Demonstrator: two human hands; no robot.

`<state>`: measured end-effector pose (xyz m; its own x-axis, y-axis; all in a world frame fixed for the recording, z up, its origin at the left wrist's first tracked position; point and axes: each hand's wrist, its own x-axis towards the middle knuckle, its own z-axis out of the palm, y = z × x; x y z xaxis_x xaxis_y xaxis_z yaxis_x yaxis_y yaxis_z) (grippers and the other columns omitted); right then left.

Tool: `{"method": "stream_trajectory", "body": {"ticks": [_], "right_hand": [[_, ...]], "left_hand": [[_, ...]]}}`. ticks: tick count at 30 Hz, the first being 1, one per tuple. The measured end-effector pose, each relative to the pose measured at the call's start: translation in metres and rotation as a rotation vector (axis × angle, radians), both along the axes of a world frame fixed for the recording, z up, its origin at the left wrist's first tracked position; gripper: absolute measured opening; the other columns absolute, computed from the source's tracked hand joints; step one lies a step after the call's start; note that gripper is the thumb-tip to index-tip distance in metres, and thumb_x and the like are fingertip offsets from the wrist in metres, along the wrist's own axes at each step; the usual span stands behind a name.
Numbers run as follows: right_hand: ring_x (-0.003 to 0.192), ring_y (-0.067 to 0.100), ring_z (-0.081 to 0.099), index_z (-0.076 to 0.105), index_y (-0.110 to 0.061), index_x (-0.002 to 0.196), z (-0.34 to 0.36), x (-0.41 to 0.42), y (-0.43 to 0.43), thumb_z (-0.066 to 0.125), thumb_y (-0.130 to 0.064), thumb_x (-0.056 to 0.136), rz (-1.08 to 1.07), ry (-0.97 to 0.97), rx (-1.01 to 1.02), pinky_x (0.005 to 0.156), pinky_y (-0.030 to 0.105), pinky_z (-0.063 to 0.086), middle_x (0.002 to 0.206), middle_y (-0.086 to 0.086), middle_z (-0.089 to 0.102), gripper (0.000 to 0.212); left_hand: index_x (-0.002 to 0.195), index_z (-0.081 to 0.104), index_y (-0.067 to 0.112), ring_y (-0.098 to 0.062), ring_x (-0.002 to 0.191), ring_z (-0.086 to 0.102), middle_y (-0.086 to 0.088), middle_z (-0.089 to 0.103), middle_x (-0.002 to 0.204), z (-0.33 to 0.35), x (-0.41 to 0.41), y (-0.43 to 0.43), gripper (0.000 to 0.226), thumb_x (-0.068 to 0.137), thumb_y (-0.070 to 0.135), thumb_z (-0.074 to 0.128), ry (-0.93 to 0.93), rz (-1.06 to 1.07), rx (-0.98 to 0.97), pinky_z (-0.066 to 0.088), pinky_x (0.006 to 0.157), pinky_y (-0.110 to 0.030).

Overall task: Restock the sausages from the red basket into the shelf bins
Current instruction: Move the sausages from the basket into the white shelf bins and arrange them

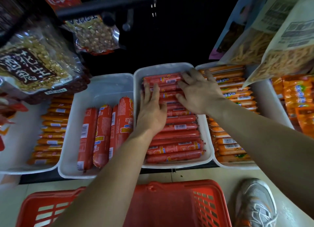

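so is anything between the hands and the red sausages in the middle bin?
Nothing visible. The left hand and the right hand both rest directly on the red sausages inside the middle bin, with their fingers spread over the top layer.

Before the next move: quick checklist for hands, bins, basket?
1. Hands free: ok. Left hand and right hand press flat on the red sausages, gripping nothing.
2. Middle bin has room: not ok, filled front to back.
3. Big-sausage bin has room: ok, back part bare.
4. Stock left in red basket: cannot tell, arms cover much of it.
5. Visible rows lie crosswise: ok.
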<state>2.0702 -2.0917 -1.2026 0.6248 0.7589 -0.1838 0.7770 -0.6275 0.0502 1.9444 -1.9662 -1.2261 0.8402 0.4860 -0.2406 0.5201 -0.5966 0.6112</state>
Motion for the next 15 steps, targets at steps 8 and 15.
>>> {"method": "stream_trajectory", "body": {"ticks": [8,15], "right_hand": [[0.144,0.018,0.033,0.033,-0.035,0.151,0.017,-0.059,-0.048,0.027,-0.071,0.087,0.158,0.273,0.134,0.123,0.049,0.009,0.157,-0.007,0.037,0.074],[0.150,0.026,0.002,-0.001,-0.041,0.156,-0.004,-0.082,-0.060,0.034,-0.087,0.078,0.266,0.188,-0.106,0.115,0.064,-0.014,0.165,-0.001,0.001,0.097]], "left_hand": [[0.156,0.024,0.031,-0.006,0.150,0.008,0.010,0.006,0.166,0.024,-0.097,-0.050,0.069,0.096,0.039,0.057,0.076,-0.049,-0.025,0.007,0.113,-0.014],[0.124,0.067,0.029,0.009,0.105,0.059,0.015,0.068,0.120,0.046,-0.108,-0.035,0.031,0.097,0.018,0.058,-0.113,0.157,-0.095,0.038,0.089,0.000]]}}
